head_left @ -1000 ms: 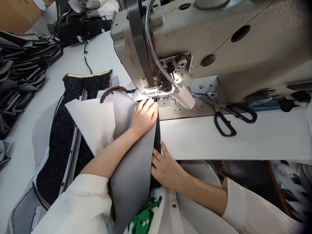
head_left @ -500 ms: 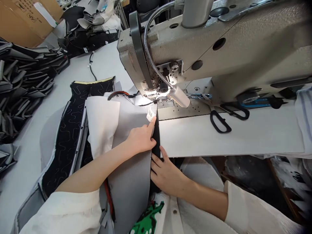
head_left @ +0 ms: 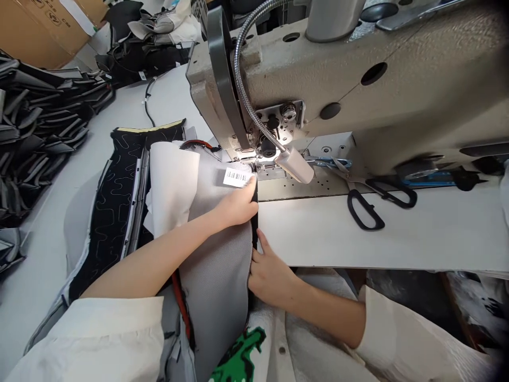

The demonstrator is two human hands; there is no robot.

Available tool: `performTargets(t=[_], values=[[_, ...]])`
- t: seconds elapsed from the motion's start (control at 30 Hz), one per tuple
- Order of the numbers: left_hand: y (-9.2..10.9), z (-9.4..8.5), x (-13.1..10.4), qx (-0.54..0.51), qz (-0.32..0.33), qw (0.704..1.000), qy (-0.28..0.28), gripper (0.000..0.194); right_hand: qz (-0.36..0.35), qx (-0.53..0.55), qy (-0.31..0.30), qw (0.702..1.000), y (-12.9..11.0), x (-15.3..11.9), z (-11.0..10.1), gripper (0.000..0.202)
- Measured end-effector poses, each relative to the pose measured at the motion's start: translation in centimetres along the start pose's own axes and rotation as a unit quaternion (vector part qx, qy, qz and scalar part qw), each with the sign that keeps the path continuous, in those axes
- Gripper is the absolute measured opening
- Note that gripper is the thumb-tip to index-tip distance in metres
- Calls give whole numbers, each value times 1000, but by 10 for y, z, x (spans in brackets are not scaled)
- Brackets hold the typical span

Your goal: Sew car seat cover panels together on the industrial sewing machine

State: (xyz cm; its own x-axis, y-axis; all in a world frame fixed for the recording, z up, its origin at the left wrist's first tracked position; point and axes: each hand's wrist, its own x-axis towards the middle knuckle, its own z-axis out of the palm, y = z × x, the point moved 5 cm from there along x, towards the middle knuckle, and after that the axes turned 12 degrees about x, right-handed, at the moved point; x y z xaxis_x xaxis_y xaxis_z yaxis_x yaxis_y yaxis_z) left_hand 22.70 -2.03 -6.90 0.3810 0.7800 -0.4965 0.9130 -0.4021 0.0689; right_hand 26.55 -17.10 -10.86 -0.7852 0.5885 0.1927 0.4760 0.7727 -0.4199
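A grey mesh fabric piece [head_left: 220, 276] with a black edge strip lies with its top end at the sewing machine's presser foot [head_left: 259, 165]. On it is a white label [head_left: 237, 178] with a printed barcode. My left hand [head_left: 237, 206] is closed at the fabric's right edge, its index fingertip against the label's corner, its other fingers partly hidden. Lower along that edge, my right hand [head_left: 273, 277] holds the fabric, with the thumb stretched upward and the other fingers curled at the border. A white flap [head_left: 175, 183] folds over the piece's left side.
Black-handled scissors [head_left: 366, 209] lie on the machine bed to the right. The machine arm [head_left: 338, 69] and its lamp [head_left: 295, 164] overhang the work. At left are a black quilted panel [head_left: 109, 207], stacked dark pieces [head_left: 43, 111] and a cardboard box [head_left: 47, 29].
The label now lies flatter and farther left, its barcode showing fully. My left hand has shifted slightly up along the edge; the right fingers have curled in at the border.
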Motion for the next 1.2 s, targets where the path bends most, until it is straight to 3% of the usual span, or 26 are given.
performTargets(t=[0.13, 0.27, 0.37, 0.43, 0.53, 0.83, 1.03, 1.13, 1.2], values=[[5, 1, 3, 78, -27, 996, 28, 76, -17, -9, 7, 1000, -5, -3, 7, 19], [8, 10, -17, 131, -29, 991, -19, 84, -16, -3, 1, 1000, -14, -10, 13, 17], [7, 18, -34, 61, 2, 996, -64, 83, -18, 4, 1, 1000, -17, -13, 10, 18], [6, 19, -38, -13, 17, 998, -62, 79, -22, 11, 0, 1000, -16, -13, 7, 20], [5, 16, -31, -66, 18, 997, -43, 76, -19, 20, 5, 1000, -9, -11, 1, 20], [7, -3, -1, 3, -8, 1000, -1, 75, -23, 10, 10, 1000, 21, -5, -15, 14], [10, -7, 13, 12, -9, 1000, 25, 68, -3, -17, 26, 1000, 32, 0, -17, 17], [16, -8, -1, -2, 24, 998, 52, 57, -6, -13, 27, 1000, 33, 1, -18, 14], [18, -8, -31, -7, 94, 992, 84, 51, -21, -12, 41, 999, 32, 0, -19, 12]])
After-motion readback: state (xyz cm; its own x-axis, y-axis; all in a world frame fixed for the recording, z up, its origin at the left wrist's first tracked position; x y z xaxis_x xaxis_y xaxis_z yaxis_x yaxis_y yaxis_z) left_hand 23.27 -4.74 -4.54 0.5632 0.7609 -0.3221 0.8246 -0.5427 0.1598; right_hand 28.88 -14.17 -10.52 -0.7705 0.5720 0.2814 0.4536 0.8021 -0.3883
